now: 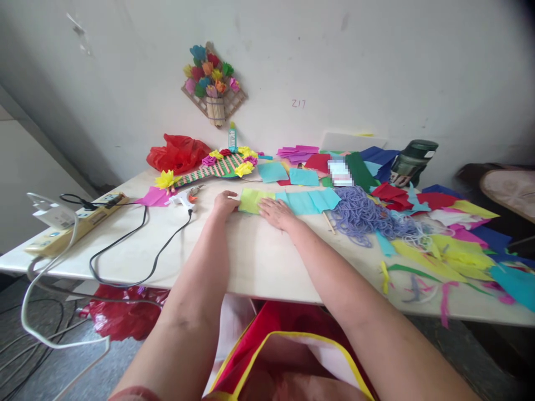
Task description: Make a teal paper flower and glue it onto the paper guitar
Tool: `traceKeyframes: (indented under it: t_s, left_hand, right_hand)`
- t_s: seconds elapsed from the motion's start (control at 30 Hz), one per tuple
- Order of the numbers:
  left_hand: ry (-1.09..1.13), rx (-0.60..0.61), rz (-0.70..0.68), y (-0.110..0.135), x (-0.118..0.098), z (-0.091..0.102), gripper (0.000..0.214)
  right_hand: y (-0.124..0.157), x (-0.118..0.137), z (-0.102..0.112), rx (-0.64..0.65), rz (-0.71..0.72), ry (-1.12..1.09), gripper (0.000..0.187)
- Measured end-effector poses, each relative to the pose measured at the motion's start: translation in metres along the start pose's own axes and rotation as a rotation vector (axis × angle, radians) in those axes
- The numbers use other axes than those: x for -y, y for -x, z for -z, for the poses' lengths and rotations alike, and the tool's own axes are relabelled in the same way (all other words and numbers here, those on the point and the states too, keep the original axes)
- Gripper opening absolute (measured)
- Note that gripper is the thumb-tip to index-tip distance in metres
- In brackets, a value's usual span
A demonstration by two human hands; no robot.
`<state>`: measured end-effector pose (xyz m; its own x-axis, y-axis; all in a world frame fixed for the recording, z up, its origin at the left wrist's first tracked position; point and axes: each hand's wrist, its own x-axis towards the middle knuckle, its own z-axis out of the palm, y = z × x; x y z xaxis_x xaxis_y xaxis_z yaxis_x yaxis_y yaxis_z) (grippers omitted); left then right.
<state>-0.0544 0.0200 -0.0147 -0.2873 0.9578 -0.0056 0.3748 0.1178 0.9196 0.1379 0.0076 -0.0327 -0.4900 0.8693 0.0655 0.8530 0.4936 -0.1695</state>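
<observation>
A strip of yellow-green crepe paper lies on the table in front of me, with light-blue crepe paper joining or overlapping its right end. My right hand rests flat on the yellow-green piece near where the two colours meet, fingers spread. At the strip's left edge is my left hand, its fingers slightly curved and apart, touching the paper's border. Left of that hand lies a white glue gun with its cord. Behind the strip are two more light-blue paper pieces.
A flower-decorated woven piece and red plastic bag are at the back left. A power strip with cables occupies the left. Purple yarn, a phone, a dark bottle and coloured paper scraps crowd the right.
</observation>
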Motion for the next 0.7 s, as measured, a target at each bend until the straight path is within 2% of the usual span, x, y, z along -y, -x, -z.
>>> traceKeyframes:
  t_s: [0.17, 0.4, 0.6, 0.7]
  left_hand:
    - [-0.015, -0.014, -0.006, -0.003, 0.004, 0.0, 0.04]
    - [-0.041, -0.025, 0.026, 0.003, -0.005, -0.002, 0.041]
    - [-0.254, -0.118, -0.01, 0.008, -0.014, -0.009, 0.052]
    - [-0.338, -0.165, -0.012, 0.007, -0.013, -0.014, 0.049]
  right_hand:
    - [0.001, 0.002, 0.003, -0.025, 0.029, 0.009, 0.053]
    - [-0.001, 0.001, 0.002, 0.035, 0.078, -0.001, 0.053]
    - [-0.001, 0.002, 0.002, 0.047, 0.075, 0.023, 0.054]
    - [-0.002, 0.002, 0.002, 0.034, 0.076, 0.018, 0.053]
